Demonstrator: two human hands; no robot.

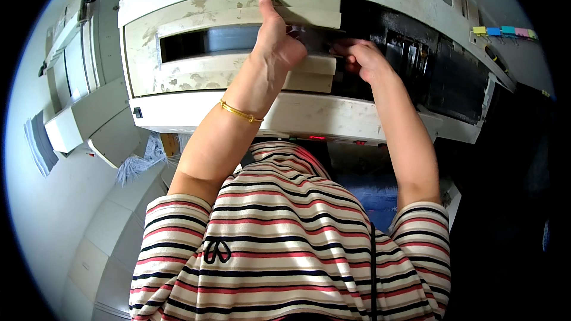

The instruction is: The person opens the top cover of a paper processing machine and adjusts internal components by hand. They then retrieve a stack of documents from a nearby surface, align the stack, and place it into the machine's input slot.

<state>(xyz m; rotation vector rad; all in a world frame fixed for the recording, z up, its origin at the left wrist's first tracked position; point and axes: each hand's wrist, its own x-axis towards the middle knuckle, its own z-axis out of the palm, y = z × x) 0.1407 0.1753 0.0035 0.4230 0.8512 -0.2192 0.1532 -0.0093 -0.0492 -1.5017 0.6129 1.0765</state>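
Observation:
A long off-white machine with a scuffed beige cover lies before me. Along the cover runs a dark slot with a greyish sheen inside. My left hand reaches over the slot near the cover's right end. Its thumb points up against the upper panel, while the other fingers dip into the slot and are mostly hidden. To the right, my right hand is closed, thumb and fingers pinched together at the cover's end. Whatever it pinches is lost in shadow beside the dark interior.
Small coloured blocks line the wall at far right. A stack of pale blue sheets hangs at the left, near a white box. Shredded-looking strands and blue material show below the machine. Red lights glow on its front edge.

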